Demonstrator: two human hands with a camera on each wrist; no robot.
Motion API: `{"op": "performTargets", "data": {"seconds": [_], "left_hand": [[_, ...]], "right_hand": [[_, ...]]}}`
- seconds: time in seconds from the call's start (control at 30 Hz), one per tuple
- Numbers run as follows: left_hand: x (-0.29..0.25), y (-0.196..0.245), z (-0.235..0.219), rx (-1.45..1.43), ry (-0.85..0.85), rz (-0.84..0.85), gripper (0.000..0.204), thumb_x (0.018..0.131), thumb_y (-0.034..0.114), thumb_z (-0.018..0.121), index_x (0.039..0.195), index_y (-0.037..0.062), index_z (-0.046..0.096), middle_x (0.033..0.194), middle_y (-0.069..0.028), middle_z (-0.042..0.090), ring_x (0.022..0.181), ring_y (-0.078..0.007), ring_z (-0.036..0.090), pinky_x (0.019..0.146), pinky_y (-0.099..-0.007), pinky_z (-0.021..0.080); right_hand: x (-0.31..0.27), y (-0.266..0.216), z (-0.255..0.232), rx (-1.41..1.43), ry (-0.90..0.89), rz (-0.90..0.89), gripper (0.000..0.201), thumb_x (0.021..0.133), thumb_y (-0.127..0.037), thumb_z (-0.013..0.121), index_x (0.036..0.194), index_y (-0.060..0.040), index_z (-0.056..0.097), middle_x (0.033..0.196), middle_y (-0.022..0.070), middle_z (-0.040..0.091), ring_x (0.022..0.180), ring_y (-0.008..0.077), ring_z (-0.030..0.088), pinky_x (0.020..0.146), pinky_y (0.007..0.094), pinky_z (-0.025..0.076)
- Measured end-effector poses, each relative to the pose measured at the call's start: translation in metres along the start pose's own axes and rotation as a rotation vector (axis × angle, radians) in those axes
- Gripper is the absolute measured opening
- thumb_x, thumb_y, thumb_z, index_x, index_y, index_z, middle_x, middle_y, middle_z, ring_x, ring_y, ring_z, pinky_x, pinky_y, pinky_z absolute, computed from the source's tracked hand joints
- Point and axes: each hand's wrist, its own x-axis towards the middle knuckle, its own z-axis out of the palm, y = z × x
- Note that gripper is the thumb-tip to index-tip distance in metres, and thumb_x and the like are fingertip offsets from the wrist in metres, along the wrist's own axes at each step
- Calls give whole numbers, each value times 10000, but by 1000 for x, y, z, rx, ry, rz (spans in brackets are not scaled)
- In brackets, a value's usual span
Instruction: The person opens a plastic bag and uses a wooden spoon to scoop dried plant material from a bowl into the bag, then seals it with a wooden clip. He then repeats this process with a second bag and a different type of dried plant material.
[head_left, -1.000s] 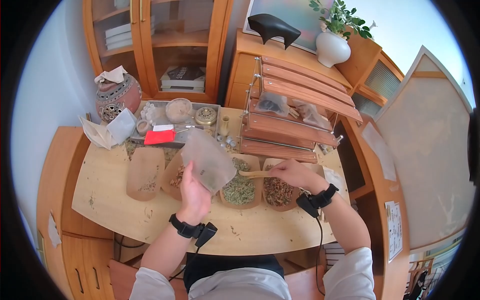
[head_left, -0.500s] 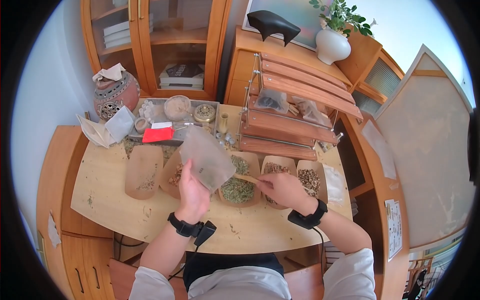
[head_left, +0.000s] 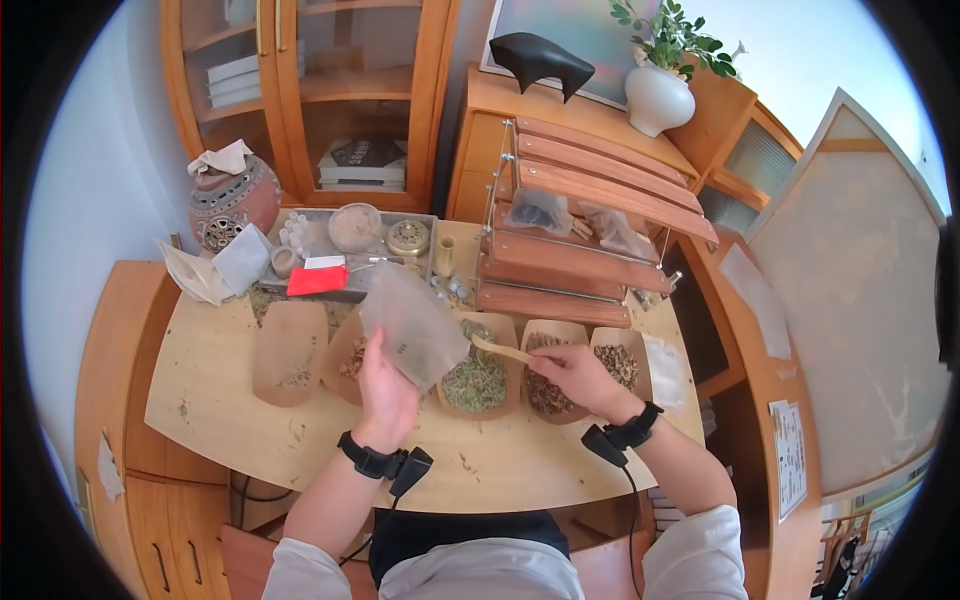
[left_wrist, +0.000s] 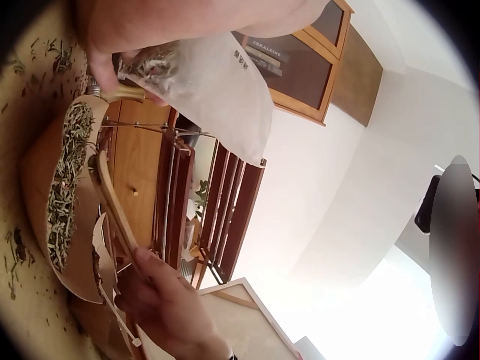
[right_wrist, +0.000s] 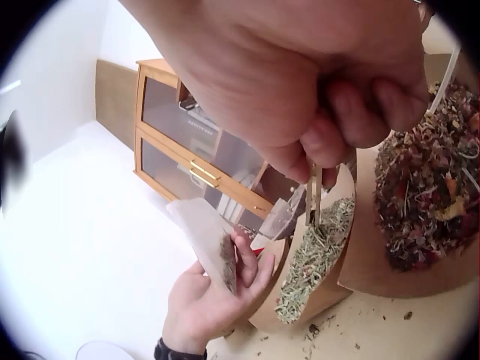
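Observation:
My left hand (head_left: 390, 395) holds a translucent pouch (head_left: 415, 325), thumb on its near face; bits of dried herb (left_wrist: 157, 69) show inside in the left wrist view. In my right hand (head_left: 585, 378) is a slim wooden spoon (head_left: 508, 351), gripped by the handle. Its tip reaches over a paper tray (head_left: 474, 413) of green dried herb (head_left: 475, 380), close to the pouch's right edge. Partly under the right hand lies a tray of reddish dried petals (right_wrist: 431, 187), with a pale handle (right_wrist: 447, 79) sticking out of it.
A tray of brown chopped pieces (head_left: 618, 362) lies at the right, and a nearly bare paper tray (head_left: 290, 345) at the left. Behind stand a wooden rack (head_left: 590, 210), a grey tray (head_left: 385, 288) of small containers and a patterned clay pot (head_left: 235, 200).
My right hand came down and left with the spoon, then shifted slightly back right, its spoon tip now higher. The left hand and pouch have stayed almost still.

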Motion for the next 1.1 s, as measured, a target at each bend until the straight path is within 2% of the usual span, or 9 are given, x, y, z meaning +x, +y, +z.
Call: {"op": "performTargets", "data": {"seconds": [0.1,0.23,0.33,0.53,0.63,0.73,0.83,0.97,1.1], "left_hand": [[1,-1,-2,14,0,-16,512,1042,367,393,1458,68,381,1434,-78,489,1324,-246,460,1126,-422,344],[3,-3,-5,36,-31,-62,518,1043,370,392,1462,67,376,1437,-76,489,1326,-243,462,1122,-420,351],[3,-5,-4,68,-35,-93,521,1043,371,392,1466,68,372,1442,-74,486,1331,-241,460,1120,-422,355],[-2,-2,5,108,-91,-159,534,1040,379,397,1478,76,356,1460,-66,470,1342,-238,452,1124,-430,349],[-4,-1,5,120,-107,-183,540,1038,381,400,1483,79,349,1465,-65,465,1347,-237,446,1129,-429,342],[-2,-3,0,104,-122,-157,541,1037,376,402,1486,80,347,1468,-64,460,1352,-234,438,1134,-427,333],[-2,-4,-3,92,-85,-107,540,1035,372,405,1483,76,349,1469,-66,457,1354,-231,433,1137,-423,325],[0,-4,-5,84,-10,-30,541,1031,373,416,1476,70,355,1463,-68,458,1348,-229,436,1135,-416,325],[2,-5,-7,83,-16,-5,553,1022,404,458,1458,72,384,1458,-56,470,1341,-211,441,1121,-398,336]], "right_hand": [[-7,-11,-13,86,18,74,339,975,-221,637,1181,46,664,885,0,669,783,59,552,696,220,463],[-16,-42,-27,230,44,-1,314,986,-207,626,1170,42,674,870,-44,635,768,26,519,689,200,440],[-21,-68,-34,186,40,-12,325,990,-211,623,1167,57,665,968,20,701,870,49,568,784,220,480],[-13,-82,-21,87,-34,-120,312,978,-202,630,1160,48,670,928,39,713,811,66,599,742,239,494],[-18,-88,-18,-133,20,-165,311,962,-186,660,1180,34,671,891,-5,682,797,35,577,706,211,476],[-31,-97,-25,-81,72,-171,301,950,-201,644,1128,39,678,814,90,694,723,89,591,686,269,501],[-37,-86,-36,-18,106,-137,305,952,-218,639,1128,27,680,775,95,672,708,91,577,674,273,494],[-39,-63,-43,-266,-52,106,282,949,-244,609,1062,-3,704,744,120,665,680,142,605,656,294,487],[-33,-47,-32,-404,-133,144,279,940,-262,594,1005,-20,716,729,143,654,646,221,598,650,330,485]]}}
